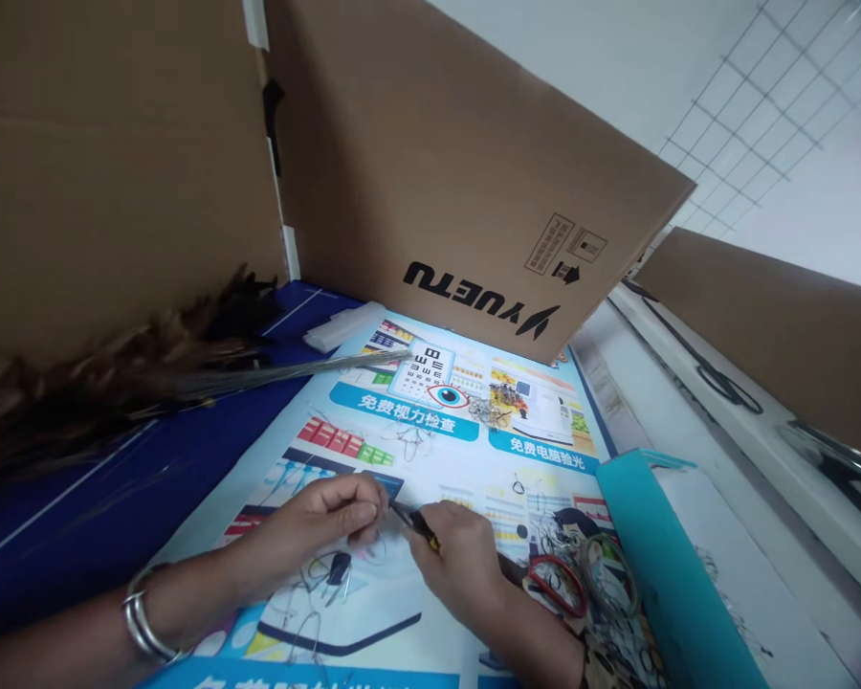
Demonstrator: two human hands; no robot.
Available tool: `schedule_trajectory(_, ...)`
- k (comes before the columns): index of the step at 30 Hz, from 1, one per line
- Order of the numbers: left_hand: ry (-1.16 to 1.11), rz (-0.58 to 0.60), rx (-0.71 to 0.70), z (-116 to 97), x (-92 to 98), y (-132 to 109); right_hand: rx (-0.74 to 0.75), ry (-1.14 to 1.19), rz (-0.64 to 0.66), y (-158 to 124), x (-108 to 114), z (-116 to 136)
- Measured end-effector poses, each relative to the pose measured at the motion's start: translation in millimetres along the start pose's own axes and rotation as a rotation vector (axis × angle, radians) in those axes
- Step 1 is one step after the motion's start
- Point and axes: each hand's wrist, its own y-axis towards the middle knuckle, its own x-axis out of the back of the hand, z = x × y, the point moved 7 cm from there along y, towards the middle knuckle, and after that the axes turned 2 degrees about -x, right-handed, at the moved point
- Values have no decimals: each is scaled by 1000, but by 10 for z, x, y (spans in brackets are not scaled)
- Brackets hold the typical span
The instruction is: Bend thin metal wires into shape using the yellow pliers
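Note:
Near the middle of the printed sheet, my left hand (348, 512) pinches a small piece of thin wire. My right hand (459, 555) is wrapped round dark-handled pliers (414, 522), whose tip points left and meets the fingertips of my left hand. Fine wire loops hang below the left fingers. More bent wire pieces (410, 438) lie on the sheet beyond the hands, beside a small clump of wire (488, 412).
Bundled feathers with long thin stems (308, 366) lie at left. A white case (344, 326) sits behind them. Wire coils (608, 574), a red ring (558, 586) and a turquoise box (678, 574) are at right. Cardboard panels (430, 172) stand behind.

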Motion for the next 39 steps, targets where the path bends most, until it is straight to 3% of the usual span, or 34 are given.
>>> schedule_trajectory(10,-176,104,39,-3,-68,-39,-4,423,122,13,114,117)
schedule_trajectory(14,-164,109,29,-27,-81,-21,-34,464,192,10,58,116)
schedule_trajectory(21,-171,56,101,33,-41,-30,-57,417,177,5,37,65)
schedule_trajectory(29,-24,-113,54,3,57,-5,-120,411,-15,-59,30,2)
schedule_trajectory(35,13,-196,108,83,87,-4,-63,358,-152,-102,79,27)
schedule_trajectory(39,33,-253,69,58,120,-13,-26,284,-198,-103,110,41)
